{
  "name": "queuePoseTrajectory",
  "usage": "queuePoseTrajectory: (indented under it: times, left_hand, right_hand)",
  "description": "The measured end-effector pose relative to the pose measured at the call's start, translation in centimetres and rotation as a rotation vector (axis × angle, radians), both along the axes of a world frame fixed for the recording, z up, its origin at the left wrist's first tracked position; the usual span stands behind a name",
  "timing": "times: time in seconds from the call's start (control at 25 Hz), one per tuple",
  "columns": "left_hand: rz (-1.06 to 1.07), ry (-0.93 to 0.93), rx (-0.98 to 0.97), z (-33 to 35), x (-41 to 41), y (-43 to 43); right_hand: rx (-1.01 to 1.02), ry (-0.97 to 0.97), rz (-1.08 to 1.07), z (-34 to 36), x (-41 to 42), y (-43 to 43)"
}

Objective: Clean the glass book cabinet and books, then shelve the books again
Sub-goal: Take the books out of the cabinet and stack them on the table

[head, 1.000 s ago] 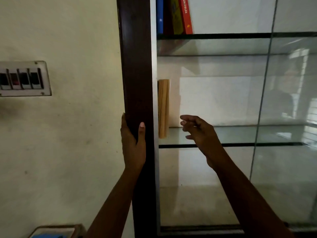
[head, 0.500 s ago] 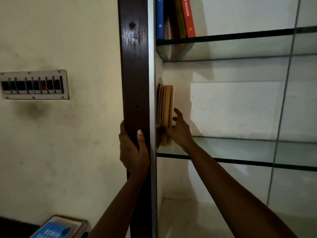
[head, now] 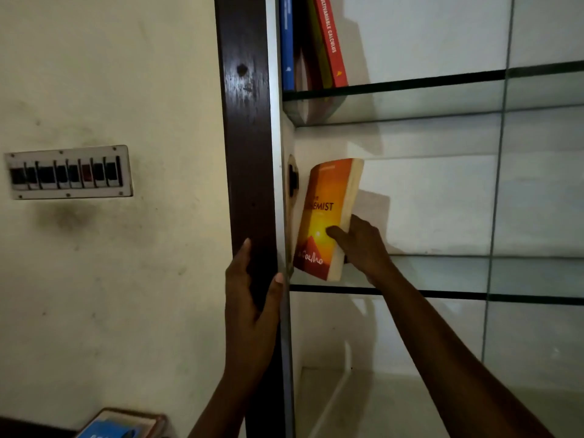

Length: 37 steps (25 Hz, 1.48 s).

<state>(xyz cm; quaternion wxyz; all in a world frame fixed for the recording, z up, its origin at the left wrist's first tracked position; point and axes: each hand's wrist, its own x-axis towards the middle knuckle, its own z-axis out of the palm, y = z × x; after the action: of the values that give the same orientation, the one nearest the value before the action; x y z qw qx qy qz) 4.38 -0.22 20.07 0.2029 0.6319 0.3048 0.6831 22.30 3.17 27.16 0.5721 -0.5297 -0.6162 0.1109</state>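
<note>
Our right hand pinched the tilted book at its 5 o'clock edge, the shelf open toward 3; our left hand gripped the frame

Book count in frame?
5: blue book, yellow-green book and red calculus book on the upper shelf; orange book in the right hand; blue-covered book at bottom left. Others may hide among them.
</note>
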Motion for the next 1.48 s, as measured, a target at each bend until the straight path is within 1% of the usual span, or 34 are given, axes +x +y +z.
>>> queuePoseTrajectory:
  times: [0.08,0.12,0.24,0.36,0.4,0.48,0.56,0.6,0.68,0.8,0.84,0.88,0.92,1.04,1.08,1.12,1.24,1.32,1.4,1.48]
  left_hand:
    - [-0.169,-0.008,-0.081,1.7,0.6,-1.1]
    - [-0.248,0.003,-0.121,2.7,1.0,-1.4]
    - [-0.466,0.019,-0.217,4.7,1.8,-1.6]
    - [-0.552,0.079,-0.307,5.5,1.2,-1.5]
    - [-0.564,0.068,-0.346,5.6,0.7,-1.4]
    - [-0.554,-0.03,-0.391,6.1,-0.4,-1.2]
    - [-0.492,-0.128,-0.36,7.1,-1.6,-0.9]
    - [-0.436,-0.149,-0.325,7.8,-2.3,-0.9]
    - [-0.312,-0.173,-0.235,9.1,-3.6,-0.7]
    - [-0.177,-0.228,-0.094,11.1,-5.1,-0.7]
    - [-0.14,-0.249,-0.057,11.7,-5.4,-0.8]
    - [-0.109,-0.268,-0.026,12.3,-5.6,-0.8]
    - [-0.081,-0.282,-0.004,12.8,-5.8,-0.8]
    - [-0.032,-0.308,0.036,14.2,-5.8,-0.4]
    - [-0.026,-0.31,0.042,14.6,-5.7,-0.3]
    - [-0.021,-0.309,0.047,15.0,-5.6,-0.1]
    - [-0.012,-0.312,0.037,15.3,-5.4,0.2]
    - [-0.016,-0.338,0.017,15.0,-5.4,0.3]
    - [-0.016,-0.358,0.011,15.0,-5.6,0.5]
    - [-0.027,-0.374,0.017,15.4,-5.7,0.5]
  right_hand:
    - [-0.008,0.156,0.162,0.4,1.4,-3.6]
    - [-0.025,0.185,0.24,0.6,2.0,-5.5]
    - [-0.089,0.145,0.38,0.7,3.1,-9.4]
    - [-0.146,0.146,0.482,0.4,2.9,-10.2]
    - [-0.165,0.14,0.516,0.4,2.6,-10.2]
    - [-0.194,0.089,0.536,1.2,1.5,-9.9]
    - [-0.174,0.022,0.432,3.0,0.3,-9.2]
    - [-0.115,-0.023,0.325,4.2,-0.1,-8.7]
    - [0.124,-0.11,0.082,7.0,-0.7,-7.8]
    - [0.565,-0.151,-0.133,12.3,-1.3,-6.7]
    - [0.646,-0.165,-0.195,14.2,-1.4,-5.9]
    - [0.668,-0.187,-0.246,16.3,-1.3,-4.8]
    - [0.621,-0.213,-0.275,18.3,-1.3,-3.5]
    - [0.262,-0.293,-0.28,23.0,-1.4,0.6]
    - [0.2,-0.336,-0.311,23.7,-1.4,1.5]
    - [0.19,-0.364,-0.346,24.2,-1.5,2.2]
    - [0.307,-0.362,-0.418,24.1,-1.7,2.3]
    - [0.393,-0.303,-0.445,23.6,-1.3,1.3]
    - [0.462,-0.246,-0.449,23.5,-0.9,-0.4]
    - [0.492,-0.243,-0.441,23.8,-0.5,-2.4]
